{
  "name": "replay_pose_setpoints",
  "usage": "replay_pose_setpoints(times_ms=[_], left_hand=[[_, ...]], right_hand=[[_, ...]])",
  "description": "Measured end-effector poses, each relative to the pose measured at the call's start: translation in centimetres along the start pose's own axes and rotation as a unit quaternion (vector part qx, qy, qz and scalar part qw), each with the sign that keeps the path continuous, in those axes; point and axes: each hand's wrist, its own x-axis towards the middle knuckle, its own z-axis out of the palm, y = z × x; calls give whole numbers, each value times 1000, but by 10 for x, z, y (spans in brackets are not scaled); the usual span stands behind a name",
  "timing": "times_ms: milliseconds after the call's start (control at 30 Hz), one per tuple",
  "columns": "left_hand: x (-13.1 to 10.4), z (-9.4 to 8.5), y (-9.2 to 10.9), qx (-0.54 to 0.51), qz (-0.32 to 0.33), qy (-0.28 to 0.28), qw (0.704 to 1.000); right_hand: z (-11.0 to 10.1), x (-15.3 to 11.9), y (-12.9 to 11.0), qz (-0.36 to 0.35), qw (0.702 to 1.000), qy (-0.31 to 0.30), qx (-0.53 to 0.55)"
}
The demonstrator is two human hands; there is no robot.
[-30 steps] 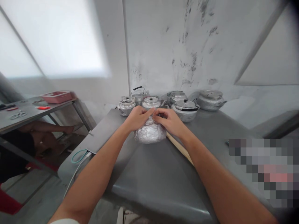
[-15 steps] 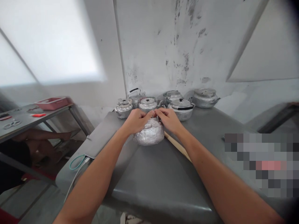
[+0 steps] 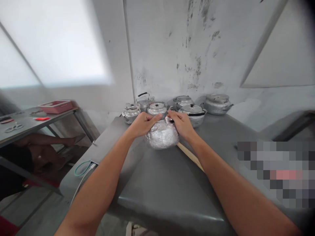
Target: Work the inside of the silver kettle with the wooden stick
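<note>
A crinkled silver kettle (image 3: 162, 135) is between my hands over the grey table. My left hand (image 3: 142, 124) is closed on its upper left side, with the thumb lying along the top. On the other side, my right hand (image 3: 181, 123) pinches at the upper right rim, where a small silver piece and something black show by the fingers. My fingers cover much of the kettle's top. Right behind it stands a lidded kettle (image 3: 157, 107) with a black knob. A pale wooden stick (image 3: 190, 155) lies under my right forearm.
Several more silver kettles stand along the wall, including a wide one (image 3: 218, 104) at the right. Cables (image 3: 83, 168) hang by the table's left edge. A second table at left holds a pink basket (image 3: 56, 106) and scissors (image 3: 14, 127); a person's legs (image 3: 44, 144) are beneath it.
The kettle has shifted slightly right and turned in my hands. My right fingers have moved a little right and up, off my left thumb, and a small silver piece now shows beside them.
</note>
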Motion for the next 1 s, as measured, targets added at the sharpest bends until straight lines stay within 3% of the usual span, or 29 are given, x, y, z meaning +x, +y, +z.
replay_pose_setpoints(times_ms=[200,400,600,767,1000], left_hand=[[1,-10,-8,24,41,-12,999],[3,-22,-17,43,50,-26,997],[6,-22,-22,43,31,-40,998],[5,-21,-12,21,-2,-25,999],[-2,-9,13,-31,-11,-46,998]], right_hand=[[-1,-1,-4,-7,1000,-2,-15],[0,-7,-18,-25,999,-29,-38],[0,-7,-18,-35,996,-69,-49],[-1,-6,-19,-34,995,-81,-46],[0,-7,-25,-41,994,-90,-46]])
